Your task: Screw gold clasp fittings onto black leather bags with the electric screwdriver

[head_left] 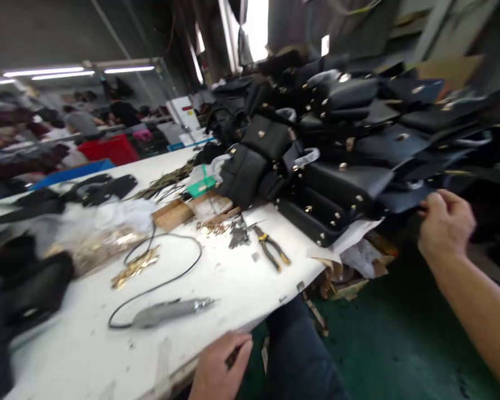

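Note:
My right hand (446, 223) reaches out at the right with its fingers pinched at the edge of a black bag's flap (406, 201) in a tall pile. My left hand (223, 364) is curled at the table's front edge. A dark spot shows between its thumb and fingers, but I cannot make out whether it is an object. Beyond that hand, a grey electric screwdriver (166, 313) with a black cord lies on the white table (216, 278). Pliers (271, 248) with black and yellow handles rest nearer the pile.
Black bags with metal clasps (329, 183) are heaped along the right side. Gold metal fittings (136, 266), a plastic bag of fittings (95, 244) and a small cardboard box (173, 215) lie on the table. Black pieces (29, 289) cover its left end. People work in the background.

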`<state>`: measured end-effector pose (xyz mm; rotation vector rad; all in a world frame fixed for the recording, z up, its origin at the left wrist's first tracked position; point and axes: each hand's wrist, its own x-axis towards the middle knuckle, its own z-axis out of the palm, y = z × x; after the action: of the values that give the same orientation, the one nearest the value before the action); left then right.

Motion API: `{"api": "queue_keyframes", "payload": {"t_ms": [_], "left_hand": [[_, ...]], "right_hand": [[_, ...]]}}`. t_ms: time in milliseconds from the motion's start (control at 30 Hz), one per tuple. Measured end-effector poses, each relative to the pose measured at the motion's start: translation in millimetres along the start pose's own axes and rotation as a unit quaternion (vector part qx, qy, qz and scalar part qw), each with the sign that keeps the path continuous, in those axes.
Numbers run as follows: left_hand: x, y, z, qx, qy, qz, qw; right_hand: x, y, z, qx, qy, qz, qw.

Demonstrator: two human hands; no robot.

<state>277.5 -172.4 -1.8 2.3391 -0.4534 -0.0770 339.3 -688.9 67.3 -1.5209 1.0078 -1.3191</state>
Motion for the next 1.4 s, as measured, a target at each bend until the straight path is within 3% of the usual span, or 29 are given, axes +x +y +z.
{"api": "queue_keyframes", "payload": {"t_ms": [33, 100, 200, 300, 400, 533, 767, 1167, 1400], "left_hand": [[-8, -2, -2, -0.014, -0.008, 0.011, 1.000], [-24, -8, -9, -0.027, 0.027, 0.011, 0.999], [-50, -21, -28, -0.023, 0.097, -0.017, 0.995], [-76, -43, -51, -0.005, 0.169, -0.062, 0.984], [-98, -72, -74, 0.035, 0.244, -0.124, 0.961], [-107, -109, -99, 0.089, 0.318, -0.189, 0.925], [-96, -150, -105, 0.084, 0.346, -0.228, 0.906], [-97, -158, -98, 0.086, 0.357, -0.159, 0.917], [-97, -161, -98, 0.105, 0.342, -0.165, 0.919]], "right_hand": [[-36, 0, -4, 0.000, -0.037, -0.029, 0.999], [-117, -2, -15, -0.029, -0.187, -0.107, 0.976], [-238, -16, -27, -0.014, -0.432, -0.167, 0.886], [-328, -34, -16, 0.065, -0.530, -0.256, 0.806], [-378, -39, 14, 0.089, -0.581, -0.253, 0.769], [-402, -27, 39, 0.021, -0.606, -0.197, 0.771], [-413, -24, 35, -0.030, -0.586, -0.270, 0.764], [-422, -23, 36, -0.064, -0.573, -0.308, 0.757], [-423, -23, 37, -0.068, -0.574, -0.315, 0.753]]}}
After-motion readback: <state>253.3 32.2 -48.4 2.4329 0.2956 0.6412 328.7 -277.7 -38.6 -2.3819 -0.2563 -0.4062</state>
